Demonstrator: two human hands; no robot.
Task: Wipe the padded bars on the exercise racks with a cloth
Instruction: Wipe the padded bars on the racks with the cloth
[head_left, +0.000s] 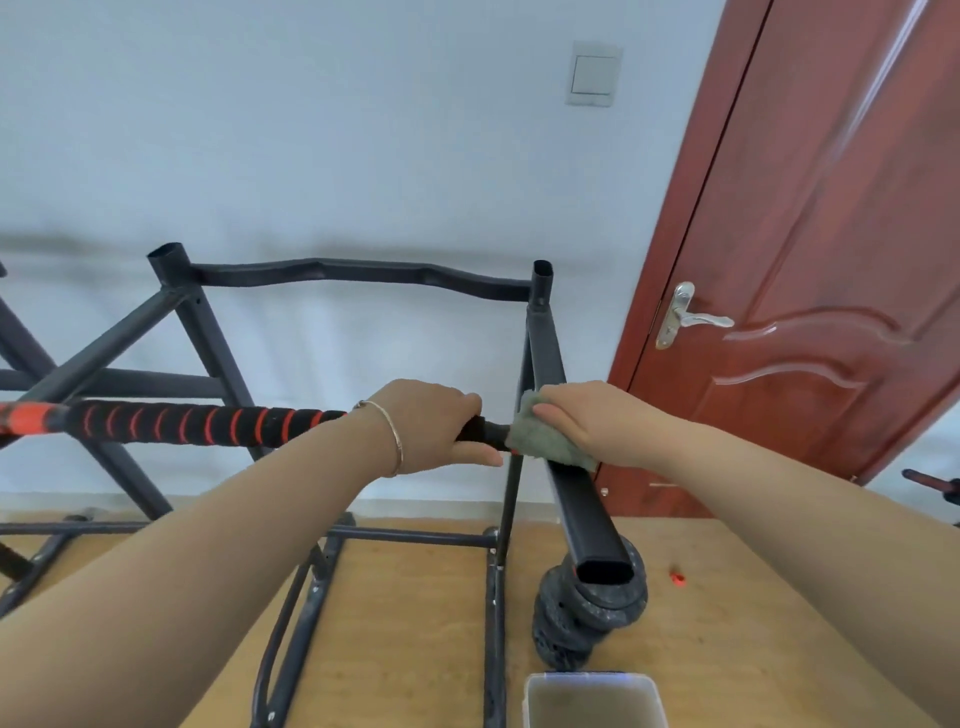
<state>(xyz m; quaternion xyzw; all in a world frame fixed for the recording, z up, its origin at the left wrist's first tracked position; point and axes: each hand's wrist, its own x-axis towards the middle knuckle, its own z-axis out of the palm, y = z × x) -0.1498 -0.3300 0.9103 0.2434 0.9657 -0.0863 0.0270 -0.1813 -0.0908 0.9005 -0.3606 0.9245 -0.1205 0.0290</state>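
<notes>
A padded bar (208, 423), black with a red spiral stripe, runs level across the black metal exercise rack (545, 332) from the left edge to the rack's right rail. My left hand (434, 426) grips the bar near its right end, thumb underneath. Just to its right, my right hand (592, 421) holds a grey-green cloth (540, 434) wrapped over the bar's end where it meets the rail. The bar's tip is hidden under the cloth.
A second black padded bar (363, 273) spans the rack's back, close to the white wall. Dark weight plates (582, 623) are stacked on the wooden floor below the right rail. A clear plastic box (595, 699) sits at the bottom edge. A red-brown door (810, 260) stands to the right.
</notes>
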